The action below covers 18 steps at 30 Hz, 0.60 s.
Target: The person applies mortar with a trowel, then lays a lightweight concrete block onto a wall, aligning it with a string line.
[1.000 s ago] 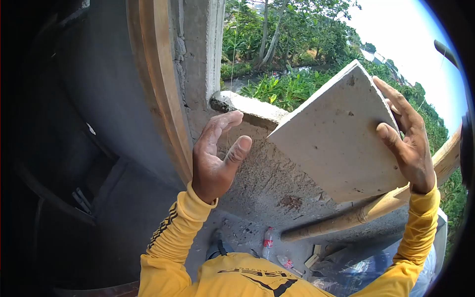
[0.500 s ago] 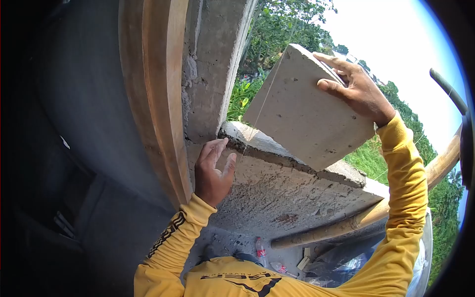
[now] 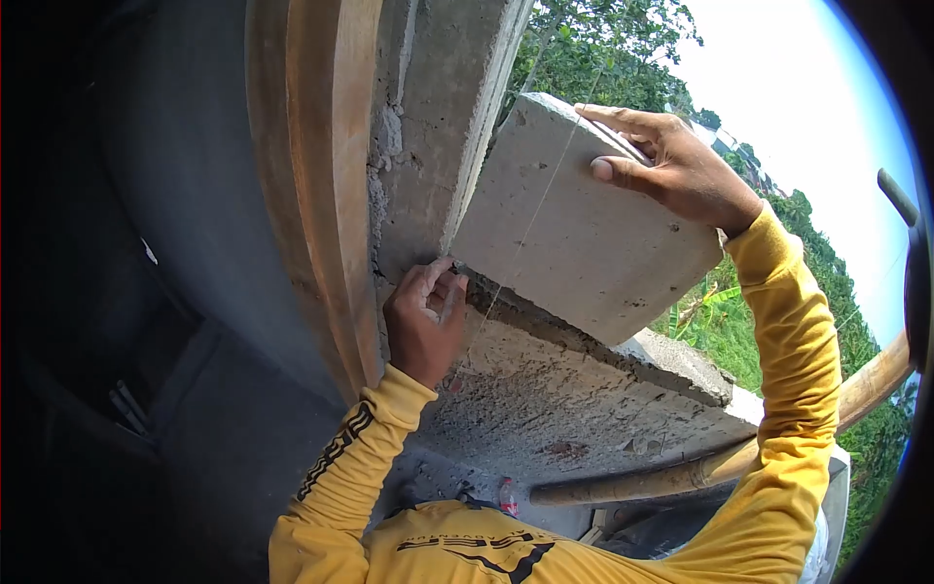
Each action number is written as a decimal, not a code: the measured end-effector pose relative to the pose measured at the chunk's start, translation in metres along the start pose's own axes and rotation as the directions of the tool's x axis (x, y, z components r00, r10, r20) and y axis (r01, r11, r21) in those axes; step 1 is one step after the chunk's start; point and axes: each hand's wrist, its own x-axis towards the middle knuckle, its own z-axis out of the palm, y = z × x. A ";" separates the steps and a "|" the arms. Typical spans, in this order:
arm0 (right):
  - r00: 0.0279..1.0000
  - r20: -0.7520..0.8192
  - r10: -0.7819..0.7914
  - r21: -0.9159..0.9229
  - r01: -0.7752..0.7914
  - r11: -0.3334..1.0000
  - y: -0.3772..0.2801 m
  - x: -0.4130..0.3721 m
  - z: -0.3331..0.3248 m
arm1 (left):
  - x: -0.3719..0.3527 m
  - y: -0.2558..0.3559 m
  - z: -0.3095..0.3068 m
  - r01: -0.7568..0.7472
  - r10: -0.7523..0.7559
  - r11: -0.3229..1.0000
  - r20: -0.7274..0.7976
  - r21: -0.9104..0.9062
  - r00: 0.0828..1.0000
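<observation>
A flat grey block (image 3: 584,224) stands tilted over the mortar-topped wall ledge (image 3: 623,365), its left side close to the concrete column (image 3: 433,146). My right hand (image 3: 681,170) grips the block's upper edge, thumb on the near face and fingers over the top. Beside the column's foot, at the ledge's left end, my left hand (image 3: 428,316) has its fingers curled near the block's lower left corner. Whether those fingertips hold anything is too small to tell. A thin string (image 3: 533,219) runs in front of the block.
Brown wooden boards (image 3: 321,195) rise left of the column. A bamboo pole (image 3: 681,474) slants along the wall's lower right. A plastic bottle (image 3: 508,496) lies on the floor below. Greenery (image 3: 593,58) shows beyond the wall.
The block has moved left and lower in my right hand, closer to the column and ledge. My left hand's fingers have drawn together at the ledge's end.
</observation>
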 end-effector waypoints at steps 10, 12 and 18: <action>0.996 0.062 -0.061 0.034 0.059 0.998 0.008 0.013 0.004 | -0.007 -0.004 0.005 0.073 -0.075 0.997 -0.103 -0.026 0.992; 0.994 0.062 -0.093 0.036 0.090 0.995 0.011 0.013 0.006 | -0.009 -0.008 0.006 0.074 -0.077 0.997 -0.106 -0.035 0.991; 0.993 0.090 -0.073 0.032 0.070 0.997 0.005 0.014 0.008 | -0.011 -0.011 0.008 0.117 -0.124 0.991 -0.120 -0.064 0.985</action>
